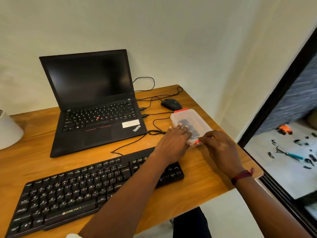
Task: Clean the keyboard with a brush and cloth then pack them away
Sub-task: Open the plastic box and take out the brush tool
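A black keyboard lies at the front of the wooden desk. Behind its right end stands a clear plastic box with a lid and orange clips; dark items show through the lid. My left hand rests flat on the lid's near left part, fingers spread over it. My right hand pinches the orange clip at the box's near end. The brush and cloth are not visible outside the box.
An open black laptop stands behind the keyboard, with cables running right to a black mouse. A white lamp shade sits at the far left. The desk's right edge borders a dark-framed glass panel.
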